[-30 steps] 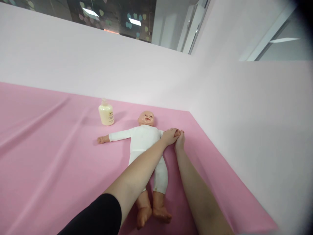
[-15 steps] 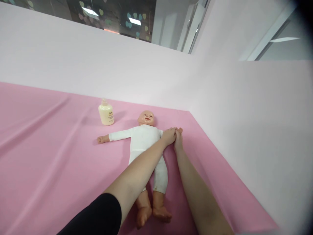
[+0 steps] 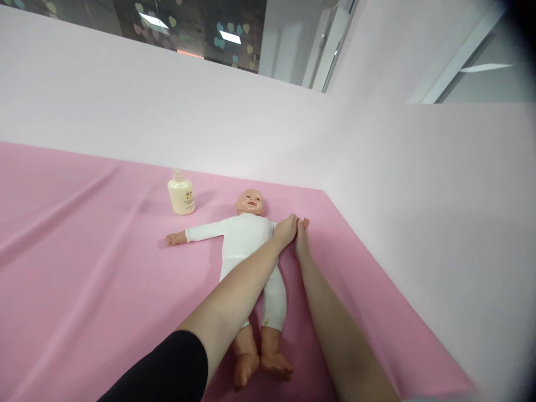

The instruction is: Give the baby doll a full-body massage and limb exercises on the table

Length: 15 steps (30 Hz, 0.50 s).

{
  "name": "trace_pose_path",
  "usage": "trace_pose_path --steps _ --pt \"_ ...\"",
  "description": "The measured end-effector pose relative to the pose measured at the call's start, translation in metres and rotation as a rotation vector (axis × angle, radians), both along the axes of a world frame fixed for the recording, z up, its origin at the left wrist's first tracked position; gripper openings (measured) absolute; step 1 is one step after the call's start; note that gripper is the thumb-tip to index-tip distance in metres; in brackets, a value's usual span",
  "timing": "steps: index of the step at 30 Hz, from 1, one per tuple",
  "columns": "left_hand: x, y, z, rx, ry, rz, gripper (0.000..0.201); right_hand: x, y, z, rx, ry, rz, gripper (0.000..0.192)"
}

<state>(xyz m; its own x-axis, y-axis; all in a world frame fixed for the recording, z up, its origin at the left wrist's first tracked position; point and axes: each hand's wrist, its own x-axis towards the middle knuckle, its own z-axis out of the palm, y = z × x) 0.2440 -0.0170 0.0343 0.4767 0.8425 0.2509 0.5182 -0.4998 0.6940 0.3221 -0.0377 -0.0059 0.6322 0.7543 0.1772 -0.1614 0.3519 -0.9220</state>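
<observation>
A baby doll (image 3: 246, 240) in a white suit lies on its back, head at the far end and bare feet toward me. Its arm on the left is stretched out to the side. My left hand (image 3: 286, 230) is wrapped round the doll's other arm, near the wrist. Close beside it, my right hand (image 3: 302, 242) is closed at the doll's small hand (image 3: 306, 222), whose fingers stick out past mine. My left forearm crosses over the doll's belly and hides part of its body and legs.
A cream pump bottle (image 3: 182, 195) stands on the pink sheet (image 3: 104, 268), left of the doll's head. White padded walls (image 3: 176, 123) rise behind and on the right. Windows (image 3: 201, 33) lie beyond the back wall.
My left hand has shifted slightly, its knuckles a little higher and more bent. My right hand has moved slightly to the left. The doll and bottle have stayed in place.
</observation>
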Motion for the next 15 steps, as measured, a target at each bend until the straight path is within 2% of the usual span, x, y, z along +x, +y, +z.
trace_pose_path --steps 2,6,11,15 --pt "0.000 0.001 0.000 -0.026 -0.019 0.008 0.033 0.000 -0.001 0.000 -0.022 0.003 -0.015 0.040" --pt "0.000 0.003 -0.002 -0.039 -0.040 0.032 0.036 -0.004 -0.005 0.006 0.013 -0.032 0.070 0.025" --pt "0.002 0.007 -0.003 -0.034 -0.011 0.049 0.041 -0.009 -0.010 0.011 0.059 -0.089 0.140 0.023" --pt "0.003 0.006 -0.004 -0.010 0.019 0.025 0.043 -0.006 -0.010 0.009 0.034 -0.040 0.061 0.022"
